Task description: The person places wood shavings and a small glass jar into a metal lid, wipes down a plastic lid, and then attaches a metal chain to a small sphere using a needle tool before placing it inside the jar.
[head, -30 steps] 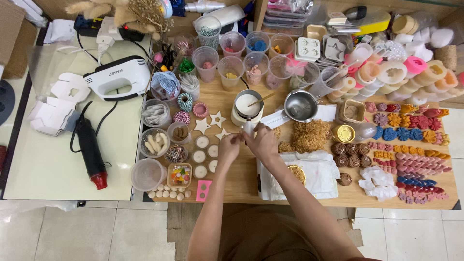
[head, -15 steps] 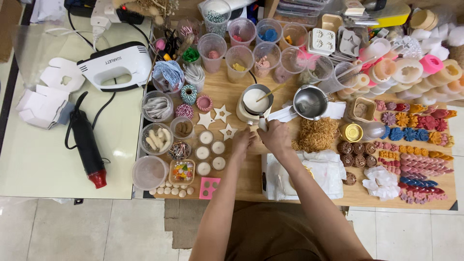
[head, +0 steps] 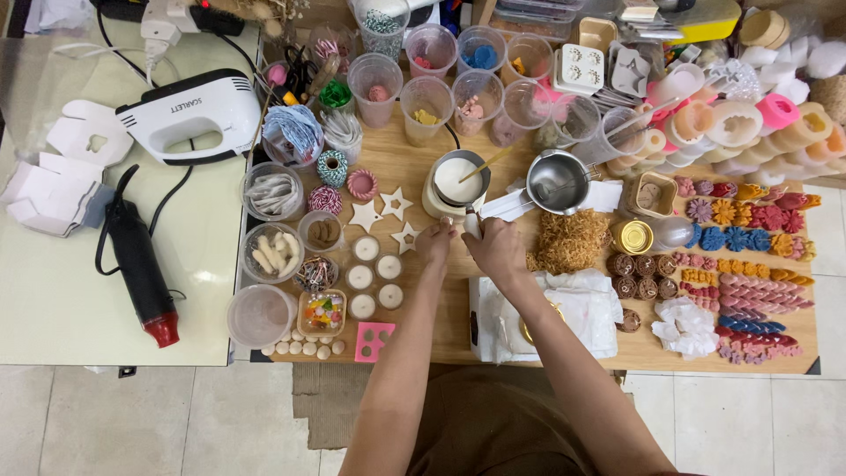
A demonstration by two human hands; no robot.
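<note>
Both hands meet mid-worktop: the right hand pinches a small white piece (upright, seemingly). The left hand, fingers curled, touches it just left, below the white-filled pot.

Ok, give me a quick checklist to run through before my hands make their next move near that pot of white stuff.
1. Left hand and right hand close together in front of the pot: ok.
2. Small white piece at the right hand's fingertips: cannot tell how firm the grip is.
3. Pot of white liquid upright, wooden stick resting in it: ok.
4. Metal pitcher beside the pot, upright: ok.
5. Star moulds left of the pot, apart from both hands: ok.
6. White cloth under the right forearm, crumpled: cannot tell if it snags.
</note>
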